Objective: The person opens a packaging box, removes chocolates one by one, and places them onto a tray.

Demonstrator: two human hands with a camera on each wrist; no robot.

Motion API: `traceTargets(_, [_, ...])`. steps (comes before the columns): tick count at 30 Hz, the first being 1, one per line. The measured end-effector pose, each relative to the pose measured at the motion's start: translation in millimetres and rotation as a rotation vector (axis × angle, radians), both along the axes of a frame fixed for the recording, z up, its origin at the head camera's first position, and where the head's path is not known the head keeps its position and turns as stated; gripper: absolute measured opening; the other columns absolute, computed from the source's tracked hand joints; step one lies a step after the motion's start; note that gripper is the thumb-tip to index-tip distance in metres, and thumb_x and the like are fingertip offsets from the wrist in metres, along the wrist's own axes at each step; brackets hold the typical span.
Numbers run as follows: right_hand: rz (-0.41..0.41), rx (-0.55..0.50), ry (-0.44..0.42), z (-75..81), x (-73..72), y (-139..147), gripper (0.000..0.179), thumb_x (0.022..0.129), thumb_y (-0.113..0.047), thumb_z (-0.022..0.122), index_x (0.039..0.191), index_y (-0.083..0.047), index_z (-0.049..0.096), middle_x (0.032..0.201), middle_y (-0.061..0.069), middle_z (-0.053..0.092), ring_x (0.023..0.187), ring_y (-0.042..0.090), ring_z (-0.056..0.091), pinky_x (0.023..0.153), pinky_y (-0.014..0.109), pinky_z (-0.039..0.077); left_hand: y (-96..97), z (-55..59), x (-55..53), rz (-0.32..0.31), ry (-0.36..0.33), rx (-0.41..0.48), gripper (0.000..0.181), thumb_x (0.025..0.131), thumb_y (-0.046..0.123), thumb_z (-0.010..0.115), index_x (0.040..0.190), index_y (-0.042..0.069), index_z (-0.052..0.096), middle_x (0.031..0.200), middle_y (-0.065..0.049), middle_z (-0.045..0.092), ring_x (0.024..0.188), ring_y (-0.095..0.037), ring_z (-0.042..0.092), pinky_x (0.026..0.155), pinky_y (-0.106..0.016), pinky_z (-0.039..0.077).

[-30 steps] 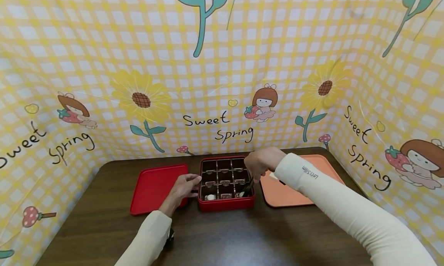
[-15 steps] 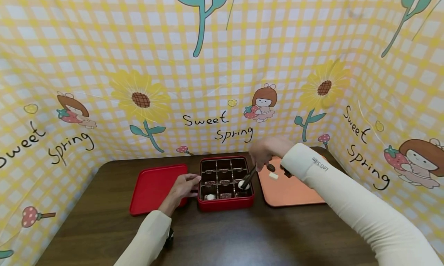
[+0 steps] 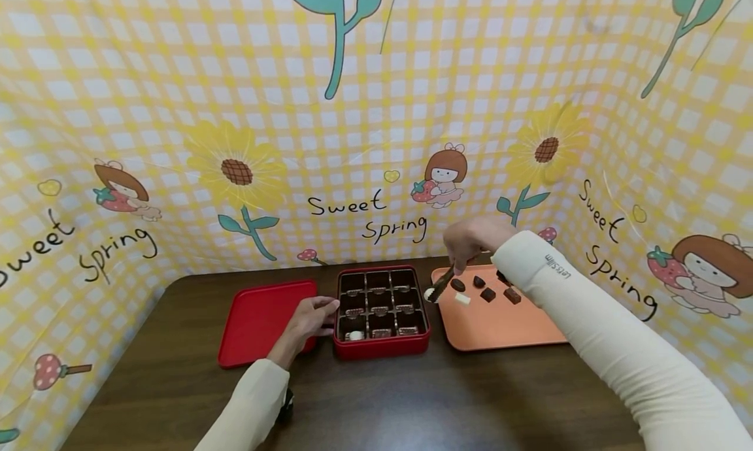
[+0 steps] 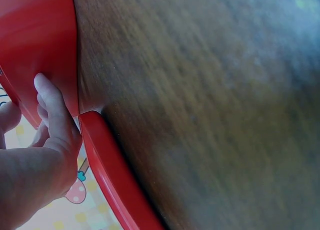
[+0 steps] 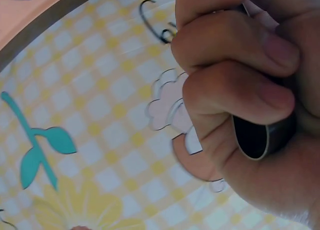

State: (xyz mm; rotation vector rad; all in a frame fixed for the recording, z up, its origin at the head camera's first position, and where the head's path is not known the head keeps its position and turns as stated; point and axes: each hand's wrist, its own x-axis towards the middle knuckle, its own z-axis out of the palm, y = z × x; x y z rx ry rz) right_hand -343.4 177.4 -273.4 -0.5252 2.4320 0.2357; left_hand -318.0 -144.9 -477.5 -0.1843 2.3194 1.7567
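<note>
My right hand (image 3: 470,240) grips a pair of dark tongs (image 3: 446,282), fingers curled round the handle (image 5: 252,137) in the right wrist view. A round white chocolate (image 3: 430,295) sits in their tips, over the gap between the red box and the orange tray. My left hand (image 3: 310,317) rests its fairly straight fingers against the left side of the red box (image 3: 382,348), as the left wrist view also shows. Dark dividers split the box into compartments; a white chocolate ball (image 3: 355,335) lies in the front left one.
On the orange tray (image 3: 500,330) at the right lie a white rectangular chocolate (image 3: 462,299) and several dark chocolates (image 3: 487,295). A red lid (image 3: 259,327) lies left of the box, near my left hand. Checkered cloth walls (image 3: 376,124) rise behind the table.
The tongs have lifted the white chocolate out of the front right compartment and carried it right, towards the tray. My right hand moved up and right; the left hand stayed at the box.
</note>
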Motion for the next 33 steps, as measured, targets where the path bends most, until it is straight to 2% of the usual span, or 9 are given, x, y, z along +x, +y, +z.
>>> traceTargets(5, [-0.104,0.065,0.018,-4.0,-0.1,14,0.047,0.093,-0.029,0.071,0.053,-0.024,0.047,0.05,-0.007,0.037,0.045,0.009,0.019,0.047,0.025,0.016,-0.4,-1.1,0.5,0.0,0.006,-0.005,0.039,0.101,0.022,0.06,0.132,-0.001,0.059,0.116,-0.018,0.063,0.088,-0.021,0.065,0.069,-0.033,0.063])
traceTargets(10, [-0.13,0.07,-0.002,-15.3,3.1,28,0.045,0.093,-0.025,0.07,0.055,-0.024,0.047,0.053,-0.005,0.041,0.047,0.01,0.021,0.048,0.026,0.016,-0.4,-1.2,0.5,0.0,0.004,-0.003,0.039,0.101,0.023,0.061,0.131,-0.001,0.06,0.114,-0.018,0.063,0.087,-0.021,0.064,0.069,-0.033,0.063])
traceTargets(14, [-0.176,0.061,-0.03,-26.8,3.0,36,0.042,0.092,-0.023,0.071,0.056,-0.022,0.049,0.052,-0.005,0.038,0.047,0.01,0.021,0.05,0.026,0.016,-0.3,-0.6,0.7,-0.002,0.006,-0.001,0.039,0.101,0.023,0.061,0.131,-0.001,0.06,0.114,-0.018,0.063,0.088,-0.021,0.064,0.07,-0.034,0.063])
traceTargets(21, [-0.204,0.108,-0.014,-40.3,3.7,41,0.044,0.09,-0.026,0.074,0.055,-0.023,0.048,0.05,-0.006,0.037,0.044,0.009,0.022,0.048,0.025,0.017,-1.0,-1.1,0.8,-0.002,0.003,0.003,0.038,0.101,0.023,0.06,0.131,-0.001,0.06,0.112,-0.017,0.063,0.087,-0.021,0.063,0.069,-0.034,0.062])
traceTargets(24, [-0.21,0.108,-0.005,-43.3,5.7,41,0.036,0.089,-0.024,0.075,0.059,-0.022,0.056,0.053,-0.005,0.041,0.045,0.009,0.026,0.047,0.025,0.02,-1.0,-1.4,0.4,-0.002,0.009,0.007,0.038,0.101,0.022,0.06,0.131,-0.002,0.06,0.112,-0.016,0.063,0.086,-0.02,0.063,0.069,-0.034,0.062])
traceTargets(28, [-0.217,0.096,0.015,-45.1,7.9,42,0.014,0.087,-0.021,0.076,0.074,-0.021,0.071,0.06,-0.003,0.051,0.048,0.01,0.034,0.047,0.025,0.025,-0.8,-2.1,-0.6,0.0,0.012,0.015,0.037,0.101,0.021,0.061,0.131,-0.002,0.06,0.112,-0.016,0.063,0.085,-0.019,0.063,0.068,-0.033,0.062])
traceTargets(33, [-0.205,0.094,0.024,-45.5,8.9,42,0.007,0.088,-0.022,0.077,0.082,-0.018,0.075,0.069,0.001,0.06,0.056,0.012,0.042,0.049,0.025,0.032,-0.5,-1.6,-0.9,0.002,0.008,0.014,0.037,0.101,0.021,0.061,0.131,-0.002,0.06,0.111,-0.016,0.063,0.085,-0.019,0.063,0.068,-0.033,0.062])
